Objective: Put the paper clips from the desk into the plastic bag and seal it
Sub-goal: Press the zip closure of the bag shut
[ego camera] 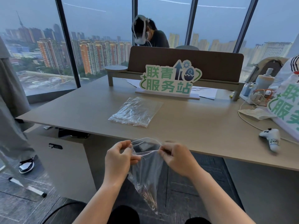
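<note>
Your left hand (119,156) pinches the left end of the mouth of a clear, crinkled plastic zip bag (146,172); your right hand (176,156) pinches the right end, fingers curled on the strip. The bag's mouth gapes open between your hands, and the bag hangs down from them below the near edge of the beige desk (202,126). A bunch of metal paper clips (149,199) sits in its bottom corner, under your wrists. Beyond your hands, a stack of clear plastic bags (135,111) lies flat on the desk. Off to the right of your right hand, a white game controller (271,139) rests near the edge.
</note>
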`<state>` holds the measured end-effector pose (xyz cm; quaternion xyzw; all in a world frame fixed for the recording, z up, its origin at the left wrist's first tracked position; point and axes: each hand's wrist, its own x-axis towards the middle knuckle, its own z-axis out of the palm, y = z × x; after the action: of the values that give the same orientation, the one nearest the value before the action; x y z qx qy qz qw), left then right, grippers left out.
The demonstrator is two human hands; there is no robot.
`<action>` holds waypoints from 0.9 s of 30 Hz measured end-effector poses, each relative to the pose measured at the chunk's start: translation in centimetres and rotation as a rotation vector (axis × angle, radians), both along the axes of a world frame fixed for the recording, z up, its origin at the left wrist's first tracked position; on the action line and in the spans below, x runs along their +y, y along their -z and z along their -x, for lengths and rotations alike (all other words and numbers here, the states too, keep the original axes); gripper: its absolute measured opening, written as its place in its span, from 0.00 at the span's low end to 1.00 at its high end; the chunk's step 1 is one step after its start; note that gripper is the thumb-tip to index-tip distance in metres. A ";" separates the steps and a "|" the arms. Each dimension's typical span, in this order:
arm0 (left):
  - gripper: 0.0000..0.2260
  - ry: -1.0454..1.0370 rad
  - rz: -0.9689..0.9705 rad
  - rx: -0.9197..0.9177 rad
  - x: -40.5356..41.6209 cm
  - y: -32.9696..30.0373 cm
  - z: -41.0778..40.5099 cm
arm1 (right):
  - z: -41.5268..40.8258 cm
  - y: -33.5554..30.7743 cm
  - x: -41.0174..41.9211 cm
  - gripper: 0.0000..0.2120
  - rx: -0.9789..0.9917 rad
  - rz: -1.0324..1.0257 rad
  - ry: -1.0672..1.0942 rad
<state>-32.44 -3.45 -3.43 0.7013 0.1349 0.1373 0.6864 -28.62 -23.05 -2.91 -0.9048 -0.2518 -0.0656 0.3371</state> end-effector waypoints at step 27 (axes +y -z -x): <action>0.09 0.274 -0.438 -0.403 -1.5 -17.0 -8.7 | -3.0 -20.1 -7.4 0.06 -0.547 -0.384 0.074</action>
<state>-23.74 -4.96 13.60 0.8027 -0.1318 0.2056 0.5442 -25.58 -30.45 17.19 -0.7822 -0.2830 -0.3646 0.4186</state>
